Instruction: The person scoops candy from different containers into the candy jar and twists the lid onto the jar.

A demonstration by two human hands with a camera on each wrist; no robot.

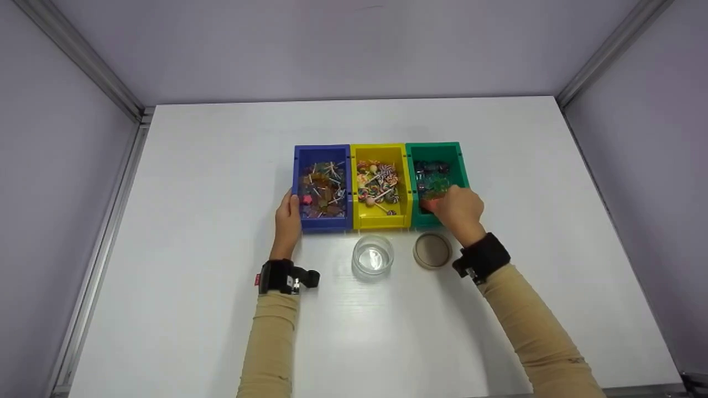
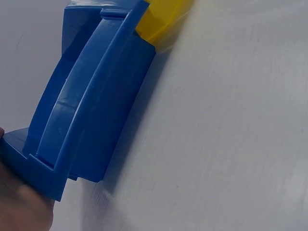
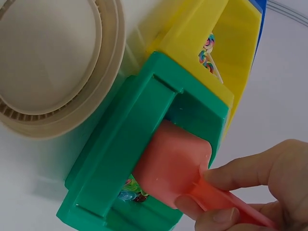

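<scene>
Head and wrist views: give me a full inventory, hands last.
Blue bin: 1, blue, left end
Yellow bin: 1, yellow, middle
Green bin: 1, green, right end
Mixed sweets: uncountable, multicoloured, blue bin
Lollipops: uncountable, multicoloured, yellow bin
Small pieces: uncountable, multicoloured, green bin
Scoop: 1, coral, in green bin
Jar: 1, clear, before yellow bin
Lid: 1, beige, right of jar
Table: 1, white, under bins
Walls: 3, lilac, around table
Frame bars: several, grey, wall corners
Wristbands: 2, black, wrists
Sleeves: 2, tan, forearms
Left hand: 1, at blue bin's side
Right hand: 1, holding scoop
</scene>
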